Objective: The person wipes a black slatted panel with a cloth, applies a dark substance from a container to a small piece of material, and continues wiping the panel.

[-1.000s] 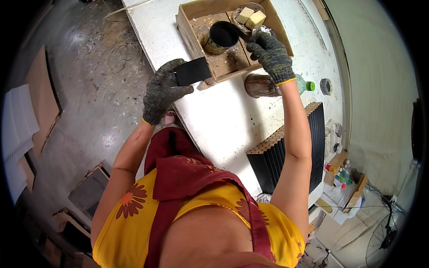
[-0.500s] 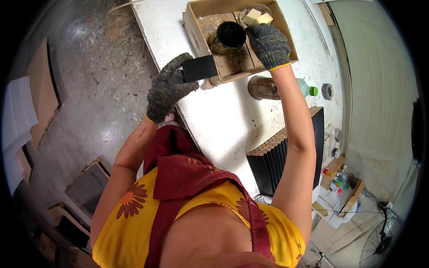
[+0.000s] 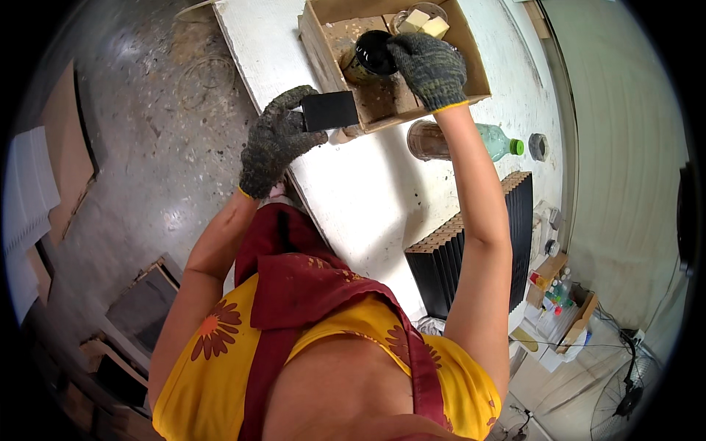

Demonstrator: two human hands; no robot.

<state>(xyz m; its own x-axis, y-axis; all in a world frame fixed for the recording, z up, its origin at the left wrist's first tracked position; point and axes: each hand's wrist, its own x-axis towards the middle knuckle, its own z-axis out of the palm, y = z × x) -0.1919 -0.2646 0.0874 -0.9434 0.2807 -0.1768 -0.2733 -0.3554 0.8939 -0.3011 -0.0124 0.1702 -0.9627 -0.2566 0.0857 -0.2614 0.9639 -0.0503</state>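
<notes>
My left hand [image 3: 272, 147], in a dark knitted work glove, grips a small flat black rectangular piece [image 3: 329, 112] by its left end. The piece is beside the near left corner of a shallow wooden box [image 3: 318, 51]. Over that box is my gloved right hand [image 3: 434, 72], its closed fingertips at the rim of a round container of black liquid [image 3: 368, 55]. Whatever those fingers may hold is hidden by the glove. Just beyond the right hand, pale yellow sponge-like blocks [image 3: 434, 28] sit in a clear round dish.
On the white table [image 3: 353, 191] lie a brown-stained jar [image 3: 428, 140] and a green-capped bottle [image 3: 494, 142]. A small round jar [image 3: 538, 147] is farther right. Closer to me stands a long row of black-edged panels [image 3: 437, 268]. The table's left edge borders a stained concrete floor [image 3: 184, 147].
My right hand has moved left, from beside the dish of pale blocks to the rim of the black liquid's container. My left hand and the black piece have barely moved.
</notes>
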